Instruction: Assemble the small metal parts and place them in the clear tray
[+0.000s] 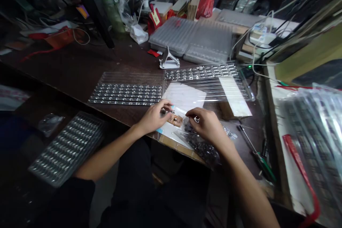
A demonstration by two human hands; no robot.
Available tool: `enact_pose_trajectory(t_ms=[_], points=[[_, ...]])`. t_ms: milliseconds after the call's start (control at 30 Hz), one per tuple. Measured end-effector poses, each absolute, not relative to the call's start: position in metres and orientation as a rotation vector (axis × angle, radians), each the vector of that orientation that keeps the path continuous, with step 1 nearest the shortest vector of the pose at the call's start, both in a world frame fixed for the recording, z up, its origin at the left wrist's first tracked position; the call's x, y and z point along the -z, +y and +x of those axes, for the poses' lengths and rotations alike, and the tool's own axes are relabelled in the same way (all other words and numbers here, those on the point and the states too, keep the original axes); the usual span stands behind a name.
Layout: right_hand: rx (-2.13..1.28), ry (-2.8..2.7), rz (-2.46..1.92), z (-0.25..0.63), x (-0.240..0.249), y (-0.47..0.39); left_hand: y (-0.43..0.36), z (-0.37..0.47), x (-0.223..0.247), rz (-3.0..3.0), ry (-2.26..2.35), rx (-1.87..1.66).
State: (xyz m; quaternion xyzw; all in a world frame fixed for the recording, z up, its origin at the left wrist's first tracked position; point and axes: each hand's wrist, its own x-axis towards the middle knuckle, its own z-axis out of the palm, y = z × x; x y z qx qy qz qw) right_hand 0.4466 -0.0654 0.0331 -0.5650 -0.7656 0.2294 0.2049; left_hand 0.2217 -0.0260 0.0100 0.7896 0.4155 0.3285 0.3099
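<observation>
My left hand is at the left side of a small brown block, thumb and fingertips curled together; what they pinch is too small to make out. Across from it, my right hand has its thumb and forefinger brought together just right of the block, and any small part there is unclear. The block lies on a white sheet near the table's front edge. Beneath my right hand spreads a clear plastic bag of small dark parts.
Clear trays hold rows of metallic parts. A green-handled screwdriver lies to the right, near a white strip. A white stand is behind the trays. Lower left is another filled tray; bagged strips crowd the right.
</observation>
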Motion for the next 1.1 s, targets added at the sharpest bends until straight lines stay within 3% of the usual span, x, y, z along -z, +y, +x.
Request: enact_pose_trajectory(t_ms=[633, 800, 1000, 1100], points=[[-0.629, -2.182, -1.567, 0.422, -0.007, -0.06, -0.038, 0.221, 0.012, 2.258, 0.977, -0.855], [-0.605, -2.228, -1.468, 0.417, -0.005, -0.061, -0.041, 0.214, 0.01, 2.142, 1.188, -1.034], [-0.225, -2.605, -1.44, 0.404, -0.013, -0.07, -0.049, 0.206, 0.014, 2.357, 1.243, -0.788], [-0.27, -2.612, -1.443, 0.404, -0.018, -0.071, -0.047, 0.209, 0.015, 2.301, 1.283, -0.852]])
